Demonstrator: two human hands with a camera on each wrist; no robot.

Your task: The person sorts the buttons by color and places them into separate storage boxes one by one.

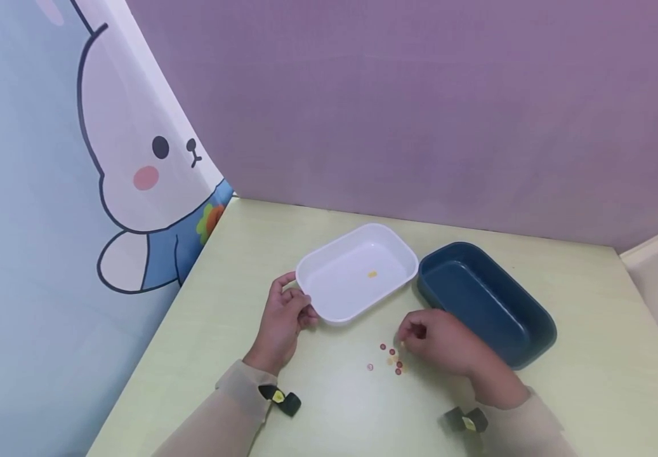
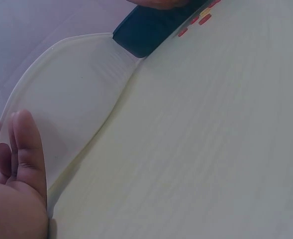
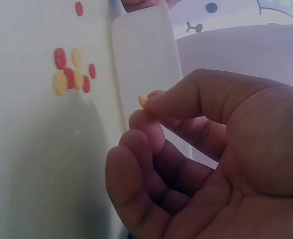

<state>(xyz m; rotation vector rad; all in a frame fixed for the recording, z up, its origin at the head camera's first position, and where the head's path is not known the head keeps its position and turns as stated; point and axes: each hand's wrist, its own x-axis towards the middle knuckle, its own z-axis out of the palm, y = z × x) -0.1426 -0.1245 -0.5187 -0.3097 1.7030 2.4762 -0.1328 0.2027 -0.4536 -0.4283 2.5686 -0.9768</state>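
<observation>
My left hand (image 1: 283, 320) holds the near left corner of a white plastic tray (image 1: 334, 292), with fingers along its rim and outer wall. In the right wrist view, my right hand (image 3: 186, 144) pinches a small yellow disc (image 3: 143, 100) between thumb and index finger, its other fingers curled. That hand is low over the table, in front of a dark blue tray (image 1: 477, 292). Just left of it lie several small red discs (image 1: 392, 351) and yellow discs (image 3: 60, 82). A paler pinkish disc (image 1: 370, 367) lies slightly apart. Inside the white tray are yellow pieces (image 1: 372, 274) close together.
Both trays stand on a pale yellow-green table (image 1: 608, 317), nearly touching at their corners. Behind it rises a purple wall (image 1: 397, 114). A cartoon-printed panel (image 1: 134, 158) borders the left side. Dark wrist straps (image 1: 280, 398) cross both sleeves.
</observation>
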